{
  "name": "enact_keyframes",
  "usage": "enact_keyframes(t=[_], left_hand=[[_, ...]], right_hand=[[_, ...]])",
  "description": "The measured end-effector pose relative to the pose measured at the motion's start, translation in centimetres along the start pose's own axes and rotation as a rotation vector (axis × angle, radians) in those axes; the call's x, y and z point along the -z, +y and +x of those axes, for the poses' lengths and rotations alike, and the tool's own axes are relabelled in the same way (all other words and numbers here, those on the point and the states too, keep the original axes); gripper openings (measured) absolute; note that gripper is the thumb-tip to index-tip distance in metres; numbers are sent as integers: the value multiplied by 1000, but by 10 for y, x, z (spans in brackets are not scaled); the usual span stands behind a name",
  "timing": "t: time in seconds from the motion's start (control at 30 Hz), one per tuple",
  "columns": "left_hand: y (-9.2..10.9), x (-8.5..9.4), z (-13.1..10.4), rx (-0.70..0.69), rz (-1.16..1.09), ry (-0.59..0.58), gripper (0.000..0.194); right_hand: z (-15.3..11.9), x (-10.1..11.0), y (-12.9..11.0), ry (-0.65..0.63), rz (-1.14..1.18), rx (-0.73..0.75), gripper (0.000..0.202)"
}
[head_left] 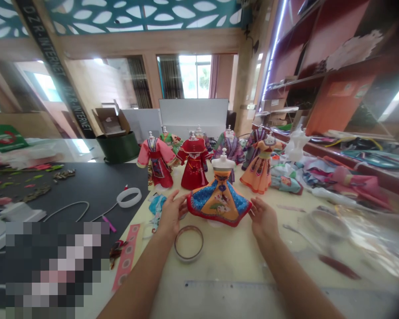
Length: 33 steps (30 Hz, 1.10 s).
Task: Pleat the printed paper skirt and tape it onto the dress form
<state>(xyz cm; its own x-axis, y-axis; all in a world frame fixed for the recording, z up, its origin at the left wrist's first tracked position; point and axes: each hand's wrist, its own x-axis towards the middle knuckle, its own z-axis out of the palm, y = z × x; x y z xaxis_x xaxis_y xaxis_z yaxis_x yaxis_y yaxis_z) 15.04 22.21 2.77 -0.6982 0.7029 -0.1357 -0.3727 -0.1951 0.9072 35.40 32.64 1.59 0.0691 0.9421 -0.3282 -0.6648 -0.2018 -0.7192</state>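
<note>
A small doll dress [221, 199] with orange and blue patterned panels and a red hem hangs on a white mini dress form [223, 162] in front of me. My left hand [173, 212] holds the hem at its left side, fingers closed on the edge. At the right corner of the hem, my right hand [263, 216] pinches the cloth between thumb and fingers. The skirt is spread wide between both hands. A roll of tape [189, 243] lies flat just below my left hand. Blue cloth [157, 207] lies just left of that hand.
Behind stand several dressed mini forms, among them a red dress [194, 166], a pink robe [156, 161] and an orange dress [261, 166]. A clear ruler [232, 286] lies in front. Cloth pieces [345, 177] pile up at right; a white tape ring [129, 197] lies left.
</note>
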Motion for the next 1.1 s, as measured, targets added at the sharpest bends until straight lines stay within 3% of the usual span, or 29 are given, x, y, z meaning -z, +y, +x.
enact_keyframes(t=[0.2, 0.33, 0.5, 0.63, 0.73, 0.9, 1.0, 1.1], left_hand=[[-5, 4, 7, -190, 161, 129, 33], [-9, 7, 13, -379, 256, 177, 29], [-16, 0, -8, -690, 440, 121, 25], [-13, -2, -21, -838, 598, 11, 16], [1, 12, -14, -851, 687, 0, 13], [23, 36, -7, -740, 762, -11, 10], [32, 25, -17, -687, 748, -114, 13], [48, -5, -27, -691, 702, -222, 24]], right_hand=[[7, 5, 4, 77, -94, 101, 27], [8, 5, 5, 61, -137, 157, 29], [7, 4, 6, 36, -170, 231, 30], [11, 5, 7, 4, -191, 268, 31], [12, 4, 7, -10, -210, 304, 28], [4, -1, 9, -85, -230, 463, 26], [-1, -2, 12, -154, -250, 496, 27], [-3, -2, 12, -180, -271, 491, 24]])
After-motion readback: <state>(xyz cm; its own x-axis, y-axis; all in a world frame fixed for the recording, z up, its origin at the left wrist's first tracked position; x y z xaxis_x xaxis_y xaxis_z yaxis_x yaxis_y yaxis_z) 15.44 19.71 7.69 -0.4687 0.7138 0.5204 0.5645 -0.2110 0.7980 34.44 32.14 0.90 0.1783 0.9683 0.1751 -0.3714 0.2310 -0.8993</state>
